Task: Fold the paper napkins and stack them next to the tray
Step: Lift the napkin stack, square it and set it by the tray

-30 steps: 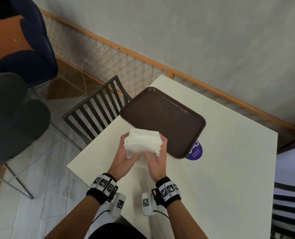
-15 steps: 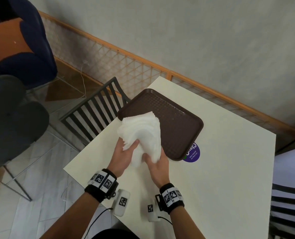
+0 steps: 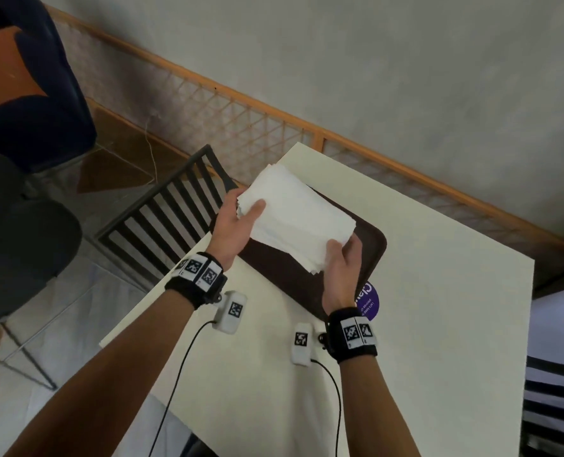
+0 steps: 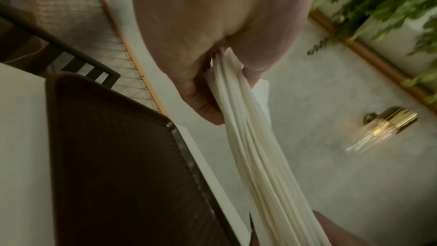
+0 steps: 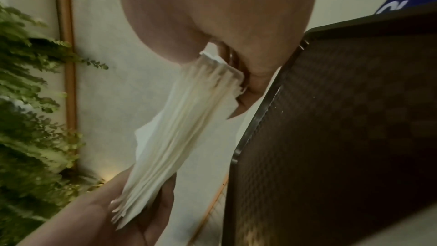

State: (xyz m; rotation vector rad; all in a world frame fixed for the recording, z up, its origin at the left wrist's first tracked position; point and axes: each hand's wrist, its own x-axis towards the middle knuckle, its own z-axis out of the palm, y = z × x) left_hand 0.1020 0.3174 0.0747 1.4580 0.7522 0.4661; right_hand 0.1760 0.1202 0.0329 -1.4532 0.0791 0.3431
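A thick stack of white paper napkins (image 3: 293,216) hangs flat in the air over the dark brown tray (image 3: 371,250). My left hand (image 3: 241,219) pinches its near-left corner, thumb on top. My right hand (image 3: 341,258) pinches the near-right corner, thumb on top and fingers beneath. The left wrist view shows the napkin stack (image 4: 250,149) edge-on, squeezed between thumb and fingers above the tray (image 4: 123,166). In the right wrist view the napkin stack (image 5: 189,124) runs from my right hand down to my left hand (image 5: 132,218), beside the tray (image 5: 343,137).
The tray lies at the far-left corner of a cream table (image 3: 438,341), with a round purple sticker (image 3: 368,301) by its near corner. A black slatted chair (image 3: 161,219) stands at the table's left edge. A wooden lattice rail (image 3: 274,123) runs along the wall.
The napkin bundle has gone from bunched near the table edge to spread flat and lifted farther out over the tray. My hands have moved apart to opposite corners.
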